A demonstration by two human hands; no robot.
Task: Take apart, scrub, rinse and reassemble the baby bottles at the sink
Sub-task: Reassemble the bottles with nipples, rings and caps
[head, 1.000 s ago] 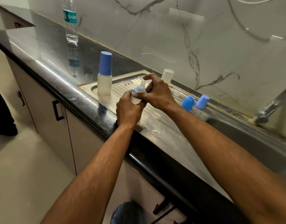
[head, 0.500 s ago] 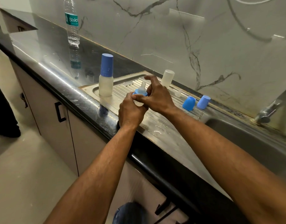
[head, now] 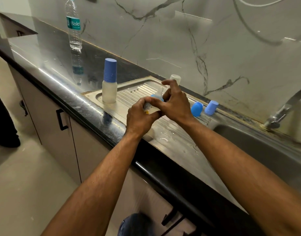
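Note:
My left hand (head: pixel 140 116) grips a small baby bottle (head: pixel 148 106) over the steel drainboard (head: pixel 134 92); most of the bottle is hidden in the fist. My right hand (head: pixel 174 101) pinches the bottle's blue collar with clear teat (head: pixel 157 95) between thumb and fingers, the upper fingers lifted. A second bottle (head: pixel 109 90) with a tall blue cap (head: pixel 110 70) stands upright at the drainboard's left end. A clear bottle body (head: pixel 175 78) stands behind my right hand. Two loose blue caps (head: pixel 196 109) (head: pixel 211 107) sit on the drainboard's far side.
A plastic water bottle (head: pixel 74 31) stands on the black counter (head: pixel 49 53) by the marble wall. The sink basin (head: pixel 258 147) lies to the right with the tap (head: pixel 282 111) above it. Cabinet doors with black handles (head: pixel 61 120) are below. A person's dark leg (head: pixel 1 120) is at far left.
My right hand's fingers have shifted around the blue collar and its upper fingers have lifted. The view has drifted slightly; the other bottles and caps stayed put.

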